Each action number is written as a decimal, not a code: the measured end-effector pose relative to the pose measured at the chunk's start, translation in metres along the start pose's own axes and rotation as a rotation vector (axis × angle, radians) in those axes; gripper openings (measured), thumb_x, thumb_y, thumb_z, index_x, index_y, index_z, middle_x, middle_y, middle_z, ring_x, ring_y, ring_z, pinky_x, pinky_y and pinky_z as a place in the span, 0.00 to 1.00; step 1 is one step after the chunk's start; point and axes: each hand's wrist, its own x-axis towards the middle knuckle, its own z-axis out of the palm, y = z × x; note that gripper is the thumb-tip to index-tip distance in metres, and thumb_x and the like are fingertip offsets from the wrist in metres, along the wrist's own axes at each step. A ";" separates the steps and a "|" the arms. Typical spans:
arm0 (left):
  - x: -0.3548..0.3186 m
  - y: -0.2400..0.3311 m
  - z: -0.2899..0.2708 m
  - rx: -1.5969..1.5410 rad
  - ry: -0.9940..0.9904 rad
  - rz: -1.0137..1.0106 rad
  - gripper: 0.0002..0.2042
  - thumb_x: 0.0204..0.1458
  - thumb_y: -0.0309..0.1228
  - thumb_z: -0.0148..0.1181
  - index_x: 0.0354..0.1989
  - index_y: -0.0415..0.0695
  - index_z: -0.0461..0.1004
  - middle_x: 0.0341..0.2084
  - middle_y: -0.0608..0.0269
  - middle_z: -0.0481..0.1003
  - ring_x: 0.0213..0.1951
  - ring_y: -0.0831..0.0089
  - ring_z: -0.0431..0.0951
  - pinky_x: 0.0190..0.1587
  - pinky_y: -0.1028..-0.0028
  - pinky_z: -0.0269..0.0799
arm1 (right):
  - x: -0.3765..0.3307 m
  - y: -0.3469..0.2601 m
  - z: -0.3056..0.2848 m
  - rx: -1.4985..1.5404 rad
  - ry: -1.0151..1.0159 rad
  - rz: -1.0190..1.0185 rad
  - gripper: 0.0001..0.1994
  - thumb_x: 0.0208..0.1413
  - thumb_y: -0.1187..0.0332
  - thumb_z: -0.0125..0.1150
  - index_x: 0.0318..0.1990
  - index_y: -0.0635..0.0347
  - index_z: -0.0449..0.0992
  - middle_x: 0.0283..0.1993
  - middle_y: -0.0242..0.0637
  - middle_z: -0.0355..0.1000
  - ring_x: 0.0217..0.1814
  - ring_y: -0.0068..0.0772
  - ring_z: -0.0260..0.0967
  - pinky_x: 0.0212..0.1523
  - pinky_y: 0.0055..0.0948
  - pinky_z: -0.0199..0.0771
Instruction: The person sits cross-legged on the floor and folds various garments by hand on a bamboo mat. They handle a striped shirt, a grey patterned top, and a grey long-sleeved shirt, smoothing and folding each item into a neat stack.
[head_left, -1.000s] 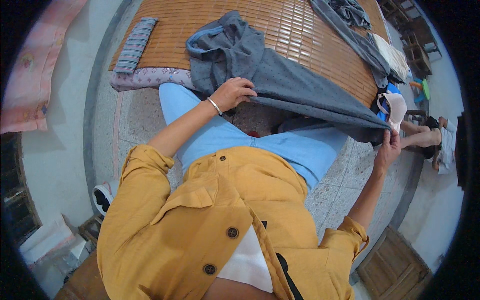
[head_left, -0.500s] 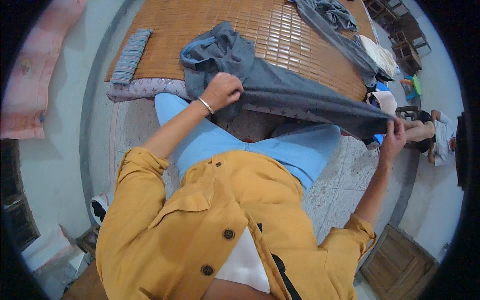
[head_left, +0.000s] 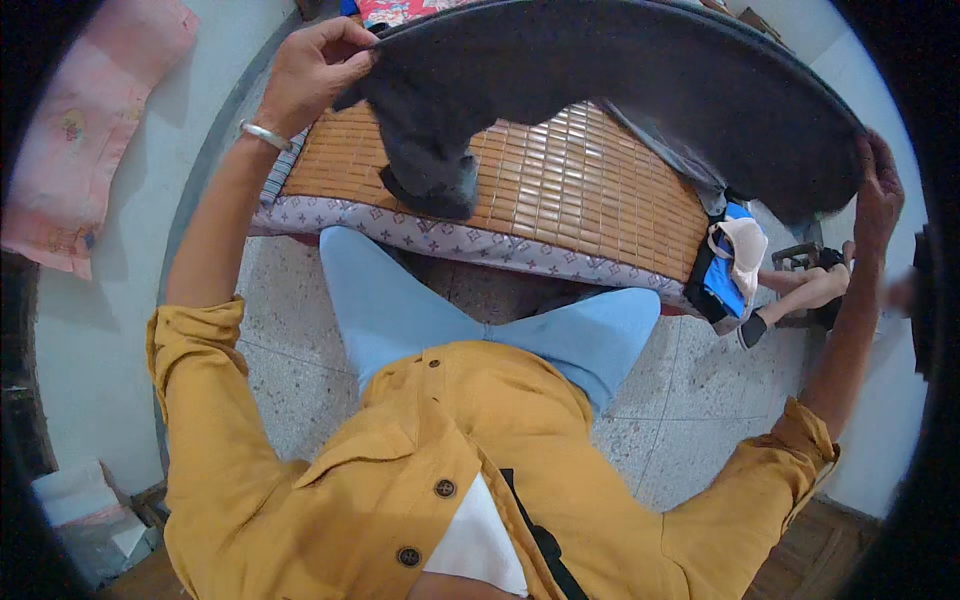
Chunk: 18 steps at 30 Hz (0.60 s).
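A dark grey garment (head_left: 600, 90) is stretched out in the air above the bed, held at both ends. My left hand (head_left: 310, 70), with a silver bangle on the wrist, grips its left corner high at the top left. My right hand (head_left: 878, 195) grips the other end at the far right. One part of the garment hangs down and touches the woven bamboo mat (head_left: 560, 190) that covers the bed. My yellow sleeves and light blue trousers fill the lower part of the view.
The patterned mattress edge (head_left: 450, 240) runs under the mat. A heap of clothes (head_left: 735, 260), blue, beige and black, lies at the bed's right end. Another person's legs (head_left: 800, 290) show beyond it. A pink cloth (head_left: 80, 150) hangs at left. The floor is speckled terrazzo (head_left: 290, 340).
Both hands have lifted the grey garment off the bed and spread it wide in the air. The left hand went up and left, the right hand up and right.
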 end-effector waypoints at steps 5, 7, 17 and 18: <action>-0.018 0.030 -0.007 -0.044 0.039 0.005 0.13 0.52 0.23 0.54 0.46 0.39 0.70 0.35 0.66 0.73 0.42 0.81 0.72 0.47 0.81 0.67 | -0.009 -0.005 0.007 -0.126 -0.037 -0.042 0.13 0.56 0.66 0.55 0.47 0.59 0.74 0.41 0.30 0.73 0.44 0.20 0.66 0.48 0.19 0.62; -0.016 0.027 -0.020 -0.041 0.104 0.069 0.10 0.51 0.25 0.56 0.41 0.40 0.73 0.34 0.66 0.75 0.40 0.79 0.73 0.45 0.81 0.68 | -0.012 -0.014 0.007 -0.078 0.027 -0.085 0.13 0.55 0.66 0.56 0.47 0.59 0.74 0.41 0.30 0.73 0.44 0.19 0.66 0.48 0.19 0.63; -0.039 0.011 -0.040 -0.027 -0.051 -0.134 0.10 0.51 0.30 0.56 0.39 0.39 0.72 0.29 0.68 0.74 0.36 0.80 0.72 0.41 0.79 0.68 | -0.009 -0.008 0.045 -0.007 -0.336 0.024 0.13 0.52 0.66 0.58 0.44 0.59 0.75 0.38 0.33 0.74 0.40 0.23 0.69 0.44 0.22 0.66; -0.032 -0.003 -0.055 0.109 -0.063 -0.105 0.10 0.52 0.31 0.56 0.40 0.40 0.72 0.30 0.67 0.74 0.36 0.79 0.73 0.42 0.78 0.68 | -0.004 -0.009 0.054 0.011 -0.473 0.078 0.13 0.51 0.67 0.59 0.44 0.60 0.76 0.37 0.33 0.74 0.40 0.23 0.69 0.44 0.22 0.67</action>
